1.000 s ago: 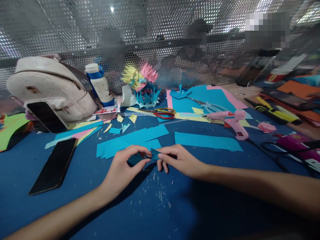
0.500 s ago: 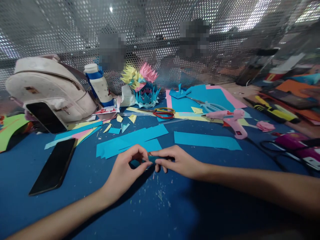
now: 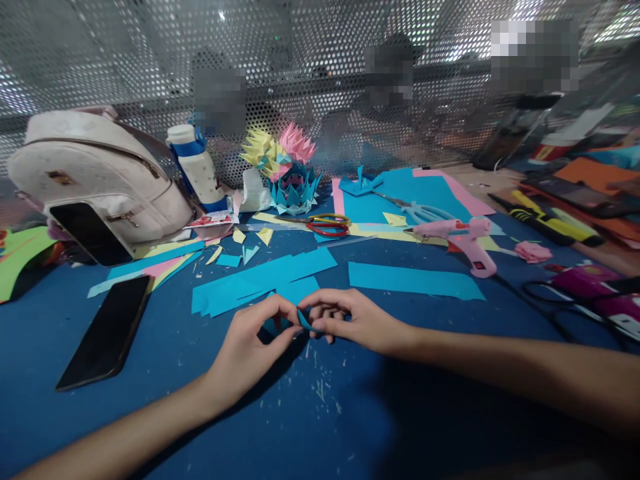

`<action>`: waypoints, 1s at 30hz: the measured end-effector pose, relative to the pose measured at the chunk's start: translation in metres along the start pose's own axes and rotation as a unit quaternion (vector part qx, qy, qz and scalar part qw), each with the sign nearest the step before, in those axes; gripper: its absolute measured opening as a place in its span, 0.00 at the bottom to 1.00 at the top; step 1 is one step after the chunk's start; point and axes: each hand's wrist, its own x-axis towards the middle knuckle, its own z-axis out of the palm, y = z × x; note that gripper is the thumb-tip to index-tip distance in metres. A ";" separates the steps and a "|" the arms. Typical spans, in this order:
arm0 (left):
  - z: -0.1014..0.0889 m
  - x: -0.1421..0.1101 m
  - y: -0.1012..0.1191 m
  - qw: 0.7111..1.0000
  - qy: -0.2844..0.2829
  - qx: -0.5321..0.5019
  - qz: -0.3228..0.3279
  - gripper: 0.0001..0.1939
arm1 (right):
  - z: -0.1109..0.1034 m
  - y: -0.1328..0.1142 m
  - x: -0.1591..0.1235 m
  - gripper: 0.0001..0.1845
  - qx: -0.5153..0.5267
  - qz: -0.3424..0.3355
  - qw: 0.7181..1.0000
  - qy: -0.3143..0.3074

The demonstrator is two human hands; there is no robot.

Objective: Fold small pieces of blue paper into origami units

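Note:
Between my fingertips, just above the blue table, is a small folded piece of blue paper [image 3: 305, 321]. My left hand [image 3: 255, 337] pinches its left edge between thumb and forefinger. From the other side my right hand [image 3: 350, 317] grips it with thumb and fingertips, the other fingers curled under. Most of the piece is hidden by the fingers. Just beyond the hands lie overlapping blue paper strips [image 3: 240, 285], and a single wide blue strip [image 3: 415, 279] lies to their right.
Scissors [image 3: 327, 225], a pink glue gun [image 3: 465, 239] and blue sheets [image 3: 425, 190] lie farther back. Folded paper flowers [image 3: 295, 190] stand near a bottle [image 3: 197, 167] and a backpack [image 3: 95, 173]. A black phone [image 3: 107, 333] lies left. Perforated metal [image 3: 320, 73] rises behind.
The small blue paper has turned and now shows a narrow, slanted edge between the fingers. My right forefinger has bent inward and its other fingers have curled up. The view shifted slightly.

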 end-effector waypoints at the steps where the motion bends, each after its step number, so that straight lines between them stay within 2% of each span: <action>1: 0.000 -0.001 0.000 1.000 -0.003 0.004 0.007 0.04 | 0.000 0.000 0.000 0.18 0.001 0.000 1.000 -0.002; 9: 0.003 -0.007 0.000 0.997 -0.014 -0.001 0.078 0.06 | -0.003 -0.004 0.001 0.21 -0.036 -0.014 0.999 -0.009; 12: 0.003 -0.010 -0.001 0.986 -0.049 0.025 0.158 0.07 | -0.003 -0.004 0.000 0.21 -0.050 -0.022 0.998 -0.038; 15: 0.002 -0.013 -0.001 0.961 -0.088 0.079 0.248 0.06 | -0.002 -0.004 -0.002 0.23 -0.068 -0.045 0.994 -0.075; 18: 0.001 -0.013 0.004 0.937 -0.094 0.128 0.311 0.10 | -0.002 -0.006 -0.003 0.22 -0.090 -0.067 0.987 -0.111; 20: 0.001 -0.013 0.007 0.935 -0.073 0.146 0.315 0.10 | -0.002 -0.008 -0.003 0.20 -0.106 -0.077 0.984 -0.118; 23: 0.001 -0.013 0.006 0.946 -0.050 0.154 0.282 0.08 | -0.002 -0.009 -0.002 0.19 -0.118 -0.077 0.984 -0.111; 26: 0.001 -0.014 0.001 0.957 -0.047 0.138 0.252 0.05 | -0.002 -0.008 -0.002 0.19 -0.117 -0.076 0.986 -0.092; 30: -0.001 -0.012 -0.002 0.974 -0.055 0.085 0.201 0.07 | -0.002 -0.005 -0.002 0.20 -0.098 -0.068 0.991 -0.064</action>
